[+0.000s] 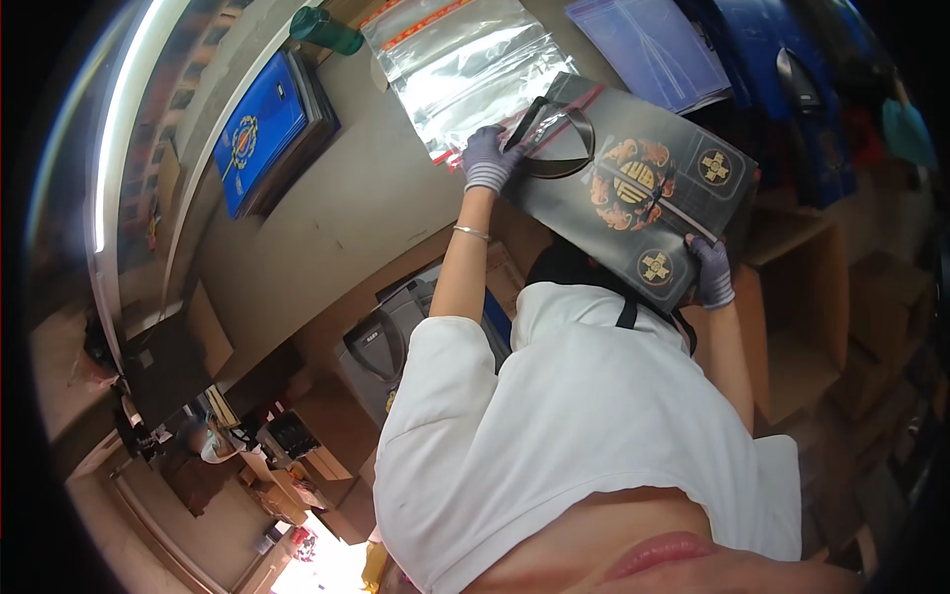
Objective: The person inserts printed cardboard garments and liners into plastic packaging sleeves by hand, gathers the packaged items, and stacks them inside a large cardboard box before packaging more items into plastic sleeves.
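Note:
A black paper gift bag (683,198) with gold and orange printing lies tilted in front of my body. Its dark handle (559,168) loops out at the upper left end. Clear plastic with a pink strip (584,102) covers that end, so the bag appears to be at least partly inside a clear plastic bag. My left hand (488,160), in a grey glove, is closed at the plastic's edge near the handle; its fingertips are partly hidden. At the opposite lower corner, my gloved right hand (711,272) grips the gift bag's edge, thumb on top.
Clear plastic bags with red strips (475,64) lie on the table (346,148). Beside them are a stack of blue printed bags (262,134), a green bottle (325,32) and purple-blue packs (648,49). An open cardboard box (802,317) stands at right; a grey bag (381,346) sits below the table.

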`<state>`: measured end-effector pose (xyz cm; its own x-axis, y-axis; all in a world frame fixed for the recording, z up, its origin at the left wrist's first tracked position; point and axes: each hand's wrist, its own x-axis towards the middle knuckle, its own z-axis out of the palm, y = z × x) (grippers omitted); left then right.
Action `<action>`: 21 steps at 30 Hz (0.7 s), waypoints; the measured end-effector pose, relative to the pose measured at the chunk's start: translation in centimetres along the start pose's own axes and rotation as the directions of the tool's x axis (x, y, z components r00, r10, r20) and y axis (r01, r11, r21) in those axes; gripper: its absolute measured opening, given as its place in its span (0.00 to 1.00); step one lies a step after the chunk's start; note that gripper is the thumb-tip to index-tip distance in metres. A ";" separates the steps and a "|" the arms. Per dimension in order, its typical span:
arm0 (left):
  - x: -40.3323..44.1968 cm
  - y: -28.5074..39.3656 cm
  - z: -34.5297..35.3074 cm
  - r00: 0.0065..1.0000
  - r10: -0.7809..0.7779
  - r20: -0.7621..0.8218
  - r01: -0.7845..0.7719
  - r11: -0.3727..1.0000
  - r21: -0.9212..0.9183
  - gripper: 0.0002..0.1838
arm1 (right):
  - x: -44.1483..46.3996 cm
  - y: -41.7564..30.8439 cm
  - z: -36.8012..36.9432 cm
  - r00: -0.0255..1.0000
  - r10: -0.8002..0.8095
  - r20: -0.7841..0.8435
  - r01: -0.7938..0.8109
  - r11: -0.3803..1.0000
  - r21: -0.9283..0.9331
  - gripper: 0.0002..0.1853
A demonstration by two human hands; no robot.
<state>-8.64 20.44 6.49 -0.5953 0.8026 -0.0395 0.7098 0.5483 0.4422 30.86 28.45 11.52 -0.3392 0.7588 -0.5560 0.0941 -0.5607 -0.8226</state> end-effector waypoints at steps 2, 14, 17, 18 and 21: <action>-0.2 0.5 0.7 0.999 -0.026 0.023 0.024 0.998 0.049 0.27 | 0.4 0.6 -0.5 1.000 -0.002 0.014 0.002 1.000 -0.014 0.08; -2.6 -3.7 0.0 0.972 -0.021 -0.233 0.049 0.992 0.115 0.06 | 0.1 1.5 0.4 1.000 -0.016 -0.022 0.018 0.991 0.132 0.14; -3.0 -3.3 -0.4 0.959 0.010 -0.284 0.025 0.993 0.118 0.05 | -0.1 1.8 0.3 1.000 -0.005 -0.031 0.010 0.985 0.171 0.14; -3.0 -3.0 -0.7 0.952 0.013 -0.305 0.027 0.992 0.124 0.04 | -0.2 1.4 0.9 0.999 -0.010 -0.034 0.016 0.983 0.183 0.14; -3.3 -1.5 -1.3 0.956 0.041 -0.290 0.014 0.983 0.185 0.05 | -1.3 0.1 2.5 0.998 -0.035 -0.047 0.045 0.974 0.224 0.13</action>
<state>-8.19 16.69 7.10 -0.6492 0.7215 0.2407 0.7589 0.5935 0.2680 28.98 26.57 12.51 -0.2977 0.7929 -0.5317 -0.1335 -0.5861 -0.7992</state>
